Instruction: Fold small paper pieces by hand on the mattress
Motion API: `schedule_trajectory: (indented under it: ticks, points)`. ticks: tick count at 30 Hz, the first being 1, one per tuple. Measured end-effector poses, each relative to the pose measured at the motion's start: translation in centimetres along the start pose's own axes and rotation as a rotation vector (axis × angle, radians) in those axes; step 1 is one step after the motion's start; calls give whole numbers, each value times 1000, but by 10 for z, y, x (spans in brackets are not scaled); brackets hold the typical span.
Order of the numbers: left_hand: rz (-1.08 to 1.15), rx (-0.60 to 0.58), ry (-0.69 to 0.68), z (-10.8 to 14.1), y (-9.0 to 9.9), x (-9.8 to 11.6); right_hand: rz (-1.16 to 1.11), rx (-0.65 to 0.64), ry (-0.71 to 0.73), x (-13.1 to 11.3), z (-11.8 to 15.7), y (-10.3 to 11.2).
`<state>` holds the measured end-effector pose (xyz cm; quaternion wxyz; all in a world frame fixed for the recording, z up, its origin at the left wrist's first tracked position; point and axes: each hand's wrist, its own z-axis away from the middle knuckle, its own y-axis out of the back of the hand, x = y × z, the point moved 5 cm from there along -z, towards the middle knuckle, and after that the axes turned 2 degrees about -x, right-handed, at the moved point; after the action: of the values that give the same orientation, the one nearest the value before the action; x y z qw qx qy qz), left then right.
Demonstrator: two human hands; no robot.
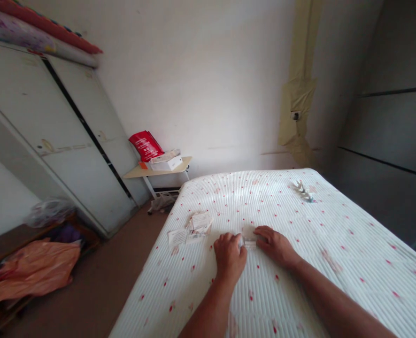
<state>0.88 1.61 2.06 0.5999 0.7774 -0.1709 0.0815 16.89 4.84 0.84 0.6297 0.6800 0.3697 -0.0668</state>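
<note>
On the bed's quilted white cover with red flower print, my left hand (230, 253) has its fingers curled and closed at the left side of a small whitish, partly see-through piece (250, 243). My right hand (276, 245) meets the same piece from the right, its fingers bent and close together. The piece lies low on the cover between both hands; its kind is too small and blurred to name. Left of my left hand lies a loose pile of printed paper slips (198, 222), with one slip (177, 237) stretching out toward the bed's left edge.
A small folded or crumpled item (304, 191) rests at the bed's far right. Beyond the left edge stands a small table (134, 173) with a red bag (146, 146) and white box (171, 163). Cabinets (70, 126) line the left; an orange bag (32, 270) lies lower left.
</note>
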Motion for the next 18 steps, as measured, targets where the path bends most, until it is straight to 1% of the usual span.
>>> schedule_trajectory:
  ticks: [5,8,13,18]
  points:
    - [-15,14,-6,1,-1,2,10,-55,-40,-5,1,2]
    - [-13,15,-17,1,-2,3,36,-80,-37,-9,2,2]
    - [-5,13,-24,0,-2,4,30,-71,-13,-8,3,1]
    - [-7,-6,-13,-1,-1,5,28,-79,-23,-7,3,0]
